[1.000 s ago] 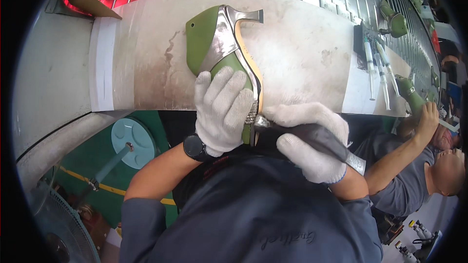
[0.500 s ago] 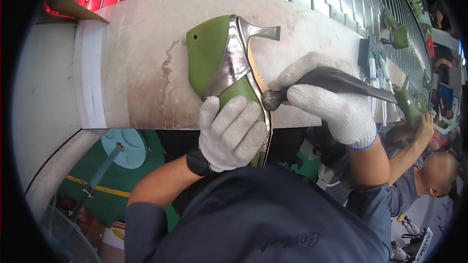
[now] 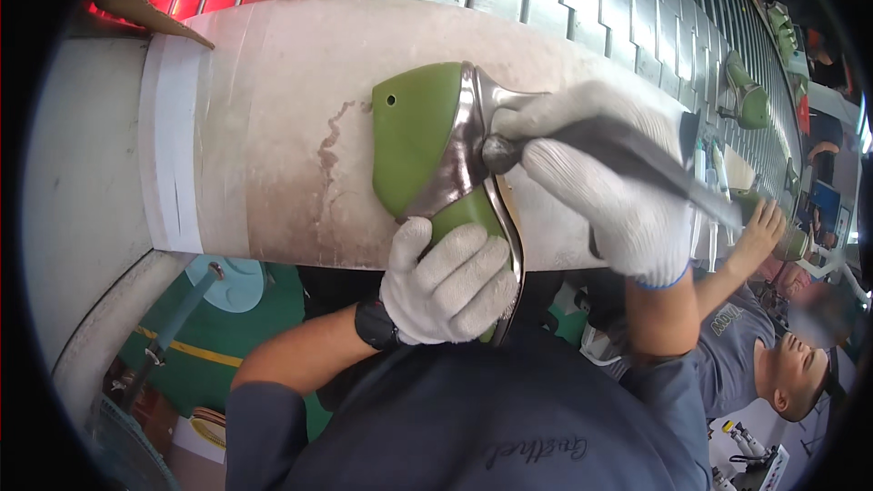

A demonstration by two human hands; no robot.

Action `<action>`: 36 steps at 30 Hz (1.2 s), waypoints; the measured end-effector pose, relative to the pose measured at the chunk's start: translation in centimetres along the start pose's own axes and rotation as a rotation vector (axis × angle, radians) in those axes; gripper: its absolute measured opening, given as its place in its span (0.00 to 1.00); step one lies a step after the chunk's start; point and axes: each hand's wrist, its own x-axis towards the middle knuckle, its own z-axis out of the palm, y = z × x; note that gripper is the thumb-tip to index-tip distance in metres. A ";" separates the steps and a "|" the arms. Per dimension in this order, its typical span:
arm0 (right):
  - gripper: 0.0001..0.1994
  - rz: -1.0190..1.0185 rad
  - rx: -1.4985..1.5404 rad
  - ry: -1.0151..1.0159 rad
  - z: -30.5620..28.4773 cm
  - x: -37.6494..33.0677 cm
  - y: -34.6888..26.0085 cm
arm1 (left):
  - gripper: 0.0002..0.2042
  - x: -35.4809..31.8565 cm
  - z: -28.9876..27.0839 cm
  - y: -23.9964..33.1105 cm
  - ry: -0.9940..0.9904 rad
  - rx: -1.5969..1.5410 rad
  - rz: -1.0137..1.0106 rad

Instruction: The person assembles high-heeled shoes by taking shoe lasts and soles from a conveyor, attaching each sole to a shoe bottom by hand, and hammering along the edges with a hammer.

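Nearest the body, the left hand [image 3: 447,284], in a white knit glove, was wrapped tight around the lower end of a green plastic shoe last [image 3: 420,141] with a shiny silver-grey upper [image 3: 459,159] stretched over it. The last looked rigid and fairly light, its smooth plastic likely slippery, so the narrow lower end seemed the surest hold; the upper looked thin, pliable and easy to scuff. Just beyond, to the right, the gloved right hand [image 3: 607,184] was closed on a dark-handled hammer-like tool [image 3: 582,141], its rounded head touching the upper. Under both lay the pale, stained worktable [image 3: 273,109]. Farther right, another person's hand [image 3: 762,229] reached toward more green lasts [image 3: 750,95].
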 end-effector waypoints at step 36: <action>0.17 0.428 0.403 0.274 3.8 -8.1 1.2 | 0.32 -0.3 1.0 -1.1 0.105 0.081 0.116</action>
